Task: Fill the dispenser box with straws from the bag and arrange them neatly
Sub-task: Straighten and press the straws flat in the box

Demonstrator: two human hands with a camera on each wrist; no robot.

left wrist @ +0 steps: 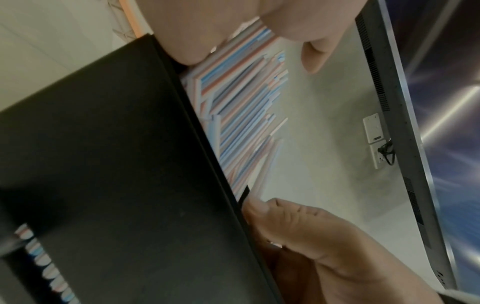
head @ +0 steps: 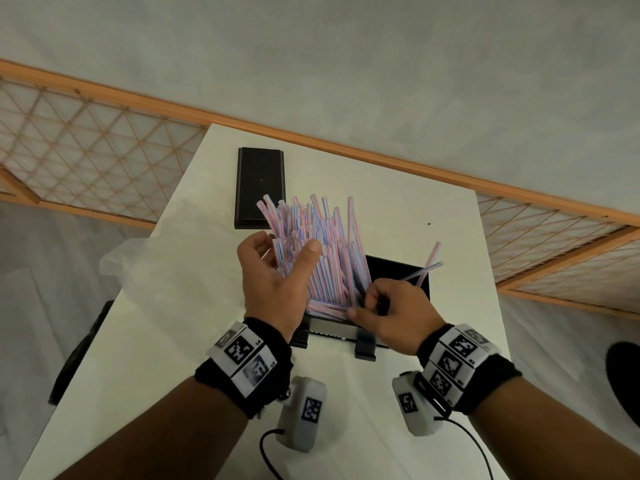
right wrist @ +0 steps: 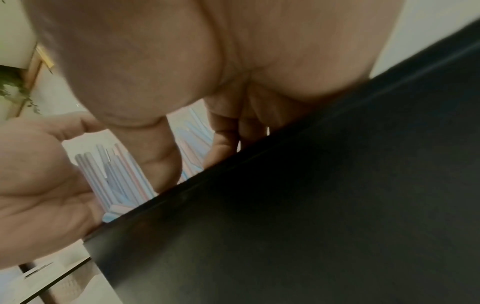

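A thick bundle of pink-and-blue striped straws [head: 318,251] stands tilted in the open black dispenser box [head: 391,270] at the table's middle. My left hand [head: 273,271] grips the bundle from the left, thumb across its front and fingers behind. My right hand [head: 384,306] curls its fingers around the straws' lower ends inside the box. Two straws [head: 429,263] stick out to the right over the rim. The left wrist view shows the straws [left wrist: 241,102] behind the box wall [left wrist: 116,164]. The right wrist view shows straws [right wrist: 116,174] between both hands above the box wall [right wrist: 311,205].
The black box lid [head: 260,187] lies flat on the white table [head: 433,209] behind the box. A crumpled clear plastic bag [head: 162,268] lies at the table's left edge. A dark chair [head: 79,351] stands left of the table. A wooden lattice screen [head: 86,161] runs behind.
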